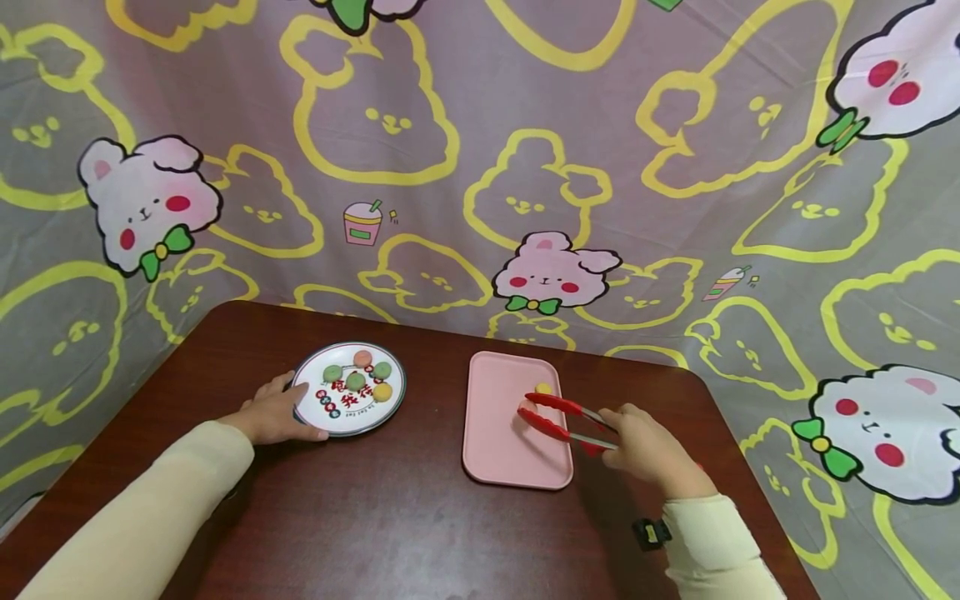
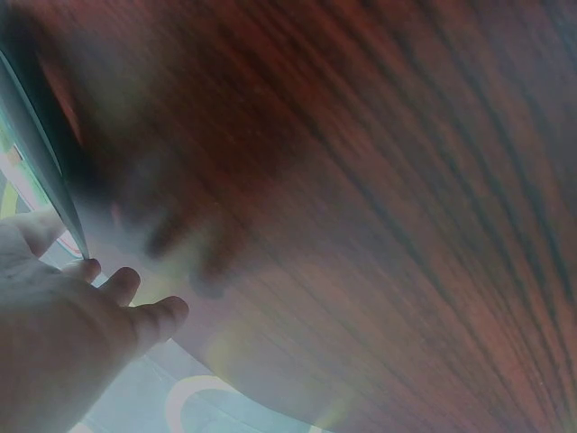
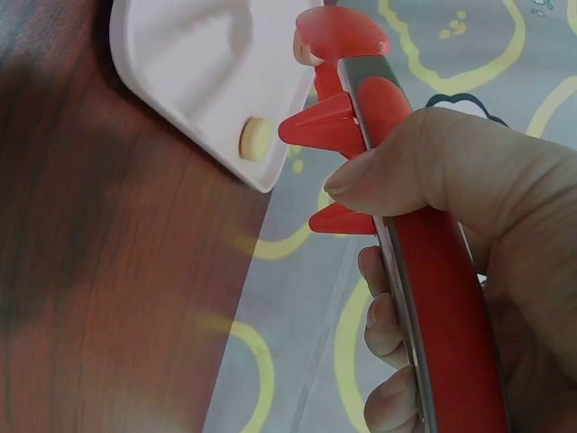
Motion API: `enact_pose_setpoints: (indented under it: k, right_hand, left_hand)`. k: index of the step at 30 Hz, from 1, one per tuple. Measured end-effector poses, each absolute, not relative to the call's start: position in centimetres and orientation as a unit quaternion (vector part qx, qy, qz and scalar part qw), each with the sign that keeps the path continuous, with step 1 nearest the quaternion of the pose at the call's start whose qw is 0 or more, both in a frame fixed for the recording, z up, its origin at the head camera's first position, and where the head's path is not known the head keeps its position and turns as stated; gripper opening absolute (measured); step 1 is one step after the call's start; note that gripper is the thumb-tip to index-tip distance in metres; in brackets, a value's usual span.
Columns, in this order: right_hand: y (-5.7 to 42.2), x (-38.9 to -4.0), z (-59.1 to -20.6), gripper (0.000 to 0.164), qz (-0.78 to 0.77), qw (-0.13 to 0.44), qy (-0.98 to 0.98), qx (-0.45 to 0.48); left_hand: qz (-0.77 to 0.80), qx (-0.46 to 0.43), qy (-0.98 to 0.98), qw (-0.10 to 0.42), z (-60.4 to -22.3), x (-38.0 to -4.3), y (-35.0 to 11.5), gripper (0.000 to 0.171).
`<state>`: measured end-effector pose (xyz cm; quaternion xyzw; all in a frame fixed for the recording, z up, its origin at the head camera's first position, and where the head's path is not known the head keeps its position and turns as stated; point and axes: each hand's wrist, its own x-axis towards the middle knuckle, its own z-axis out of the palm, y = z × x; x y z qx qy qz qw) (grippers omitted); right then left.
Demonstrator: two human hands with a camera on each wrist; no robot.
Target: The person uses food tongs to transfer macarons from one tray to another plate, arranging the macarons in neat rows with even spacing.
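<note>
My left hand (image 1: 281, 412) holds the left rim of a white plate (image 1: 307, 408) with a dark edge and red lettering. In the left wrist view, several fingertips (image 2: 122, 284) lie at the plate's rim. On the plate sit several small macaron-like rounds: green (image 1: 356, 382), pink (image 1: 363, 359) and yellow (image 1: 382, 392). My right hand (image 1: 648, 446) grips metal tongs (image 1: 570, 407) with red heads and handles, reaching over a pink tray (image 1: 495, 433). A pale pink round (image 1: 528, 407) shows between the tong tips. Beside them a yellow round (image 3: 256, 140) lies on the tray.
The dark reddish-brown wooden table (image 1: 360, 525) carries both plate and tray, with a gap between them. A grey cartoon-printed curtain (image 1: 420, 275) hangs close behind the table's far edge and round the sides. A black device (image 1: 651, 533) sits at my right wrist.
</note>
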<state>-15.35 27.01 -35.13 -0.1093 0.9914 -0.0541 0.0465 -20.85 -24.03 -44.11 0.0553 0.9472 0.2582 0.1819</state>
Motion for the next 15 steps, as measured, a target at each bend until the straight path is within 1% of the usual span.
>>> enact_pose_setpoints:
  k: [4, 10, 15]
  right_hand:
    - [26.5, -15.8, -35.0, 0.050, -0.052, 0.047, 0.991, -0.113]
    - [25.8, -16.3, -34.7, 0.045, -0.058, 0.037, 0.989, -0.128]
    - [25.0, -16.7, -34.3, 0.051, -0.065, 0.040, 0.990, -0.121]
  left_hand:
    - [0.261, 0.058, 0.947, 0.178, -44.2, -20.8, -24.1, 0.117]
    - [0.263, 0.061, 0.947, 0.177, -44.2, -20.8, -24.1, 0.117]
    - [0.265, 0.058, 0.946, 0.178, -44.1, -20.7, -24.0, 0.117]
